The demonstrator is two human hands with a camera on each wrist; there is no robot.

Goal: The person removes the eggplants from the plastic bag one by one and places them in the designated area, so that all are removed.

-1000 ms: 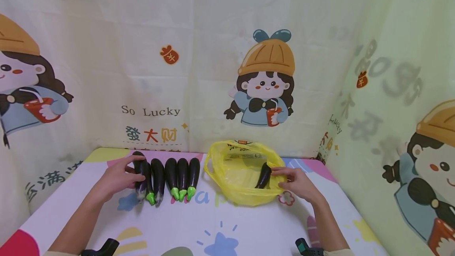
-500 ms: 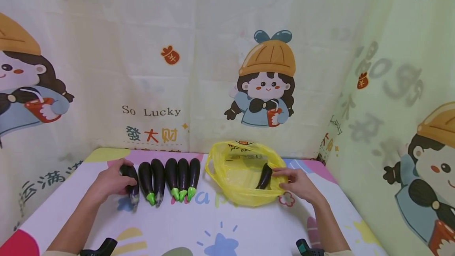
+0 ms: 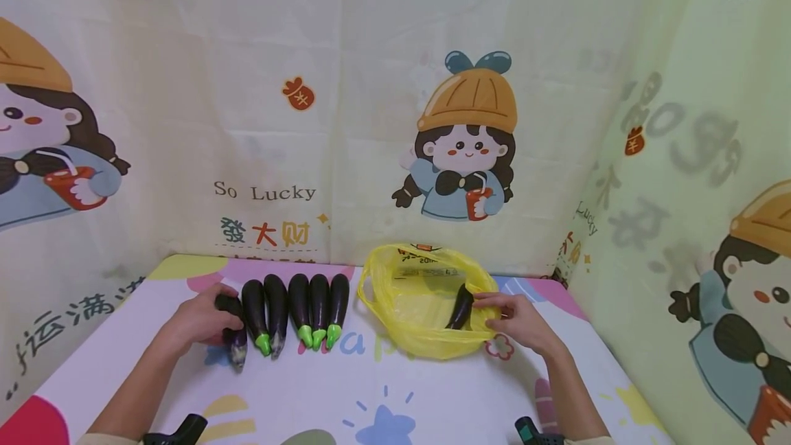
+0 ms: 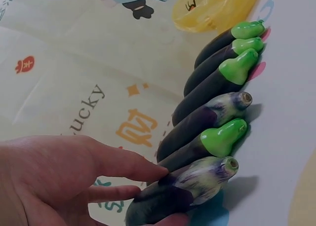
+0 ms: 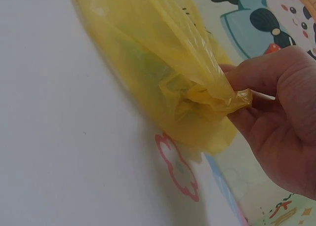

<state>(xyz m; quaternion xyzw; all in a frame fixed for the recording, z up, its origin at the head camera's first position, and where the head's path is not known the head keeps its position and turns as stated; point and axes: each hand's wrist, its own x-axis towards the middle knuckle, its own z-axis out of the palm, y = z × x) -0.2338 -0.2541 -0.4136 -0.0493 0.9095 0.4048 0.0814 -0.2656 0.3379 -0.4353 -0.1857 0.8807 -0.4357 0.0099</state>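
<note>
My left hand grips the leftmost eggplant, which lies at the end of a row with its pale purple-streaked stem end toward me. Fingers and thumb sit on either side of its dark body. Beside it lie two more eggplants, one with a green cap and one with a streaked cap. Past a small gap come three green-capped eggplants. On the right, my right hand pinches the gathered edge of a yellow plastic bag, holding its mouth wide. One dark eggplant is inside the bag.
A white tablecloth with colourful prints covers the table. Cream curtains with cartoon figures hang close behind it and along both sides. The bag stands near the back edge, right of the eggplant row.
My left hand has shifted the leftmost eggplant left and toward me, away from overlapping its neighbour, then slightly back right. The right hand and the bag have stayed in place.
</note>
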